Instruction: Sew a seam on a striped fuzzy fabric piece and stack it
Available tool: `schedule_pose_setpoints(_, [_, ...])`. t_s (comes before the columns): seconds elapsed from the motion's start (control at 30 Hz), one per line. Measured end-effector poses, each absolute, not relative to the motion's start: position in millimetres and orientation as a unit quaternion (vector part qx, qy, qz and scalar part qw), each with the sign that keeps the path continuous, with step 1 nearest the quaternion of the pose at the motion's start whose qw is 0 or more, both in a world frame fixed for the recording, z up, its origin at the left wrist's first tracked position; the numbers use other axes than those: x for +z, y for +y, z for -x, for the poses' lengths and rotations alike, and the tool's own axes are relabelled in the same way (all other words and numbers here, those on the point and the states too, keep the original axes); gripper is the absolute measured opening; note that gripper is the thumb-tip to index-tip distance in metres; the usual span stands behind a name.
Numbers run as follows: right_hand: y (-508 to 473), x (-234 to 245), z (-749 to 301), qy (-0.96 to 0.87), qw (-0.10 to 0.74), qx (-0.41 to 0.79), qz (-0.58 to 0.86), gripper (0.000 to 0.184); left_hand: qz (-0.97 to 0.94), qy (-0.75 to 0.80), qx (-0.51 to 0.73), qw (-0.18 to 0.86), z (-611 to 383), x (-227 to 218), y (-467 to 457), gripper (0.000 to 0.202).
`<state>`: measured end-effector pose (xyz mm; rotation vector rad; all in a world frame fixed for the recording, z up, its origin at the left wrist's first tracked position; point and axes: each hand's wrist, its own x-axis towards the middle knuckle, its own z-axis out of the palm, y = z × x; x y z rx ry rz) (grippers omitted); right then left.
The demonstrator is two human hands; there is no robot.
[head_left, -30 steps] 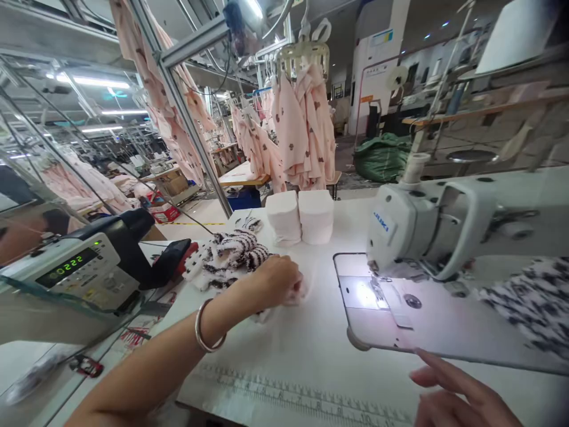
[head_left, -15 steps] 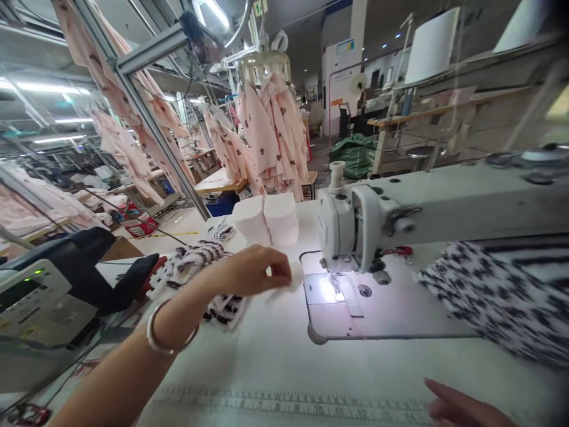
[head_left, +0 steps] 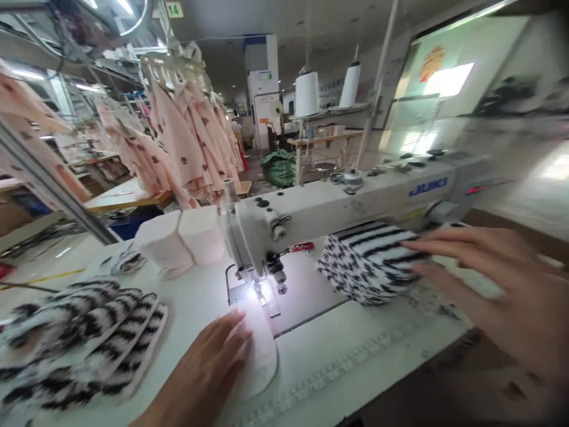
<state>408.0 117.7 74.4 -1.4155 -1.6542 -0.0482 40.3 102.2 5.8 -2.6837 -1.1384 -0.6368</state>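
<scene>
my left hand [head_left: 208, 362] now lies flat and open on the white fabric piece [head_left: 262, 356], pressing it to the counter [head_left: 338, 362] just in front of the sewing machine [head_left: 338, 207]. half a second ago that same piece was pinched between my fingertips, up off the counter and short of the machine; now it lies flat, its far edge close to the lit needle area [head_left: 262, 290], so no grip is needed there, only a flat palm.

my right hand [head_left: 489, 284] was low at the near edge a moment ago; now it reaches out with fingers spread and loose onto the stack of black-and-white striped pieces [head_left: 368, 264] under the machine's arm, touching the top one. its grip is not closed on anything.

more striped pieces [head_left: 84, 344] lie fanned out on the counter to my left, well apart from the white one. two white bundles [head_left: 182, 240] stand behind the machine head, and pink garments [head_left: 186, 142] hang beyond.
</scene>
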Motion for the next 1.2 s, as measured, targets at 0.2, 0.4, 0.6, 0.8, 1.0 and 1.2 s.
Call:
schedule_pose_setpoints(0.2, [153.4, 107.9, -411.0, -0.769, 0.366, -0.113, 0.513, 0.025, 0.873, -0.339, -0.257, -0.240, -97.9, 52.1, 99.3, 0.027])
schedule_pose_setpoints(0.4, [156.2, 135.5, -385.5, -0.745, 0.433, -0.178, 0.475, 0.013, 0.522, -0.217, -0.332, -0.755, -177.3, 84.8, 111.9, 0.037])
schedule_pose_setpoints(0.6, [149.2, 133.4, -363.1, -0.768, 0.451, -0.248, 0.382, 0.010, 0.246, -0.136, -0.369, -0.886, -220.7, 93.2, 145.1, 0.049])
schedule_pose_setpoints(0.8, [101.1, 115.5, -363.5, -0.833, 0.381, -0.217, 0.336, 0.020, 0.200, -0.140, -0.423, -0.872, -218.2, 90.6, 143.1, 0.020])
schedule_pose_setpoints(1.0, [62.1, 58.2, -358.0, -0.715, 0.503, -0.057, 0.482, 0.028, 0.322, -0.278, -0.412, -0.806, -157.4, 66.6, 110.3, 0.019])
schedule_pose_setpoints(1.2, [71.2, 28.6, -280.8, -0.569, 0.419, 0.520, 0.479, 0.046, 0.420, -0.401, -0.422, -0.697, -92.1, 49.1, 85.8, 0.022])
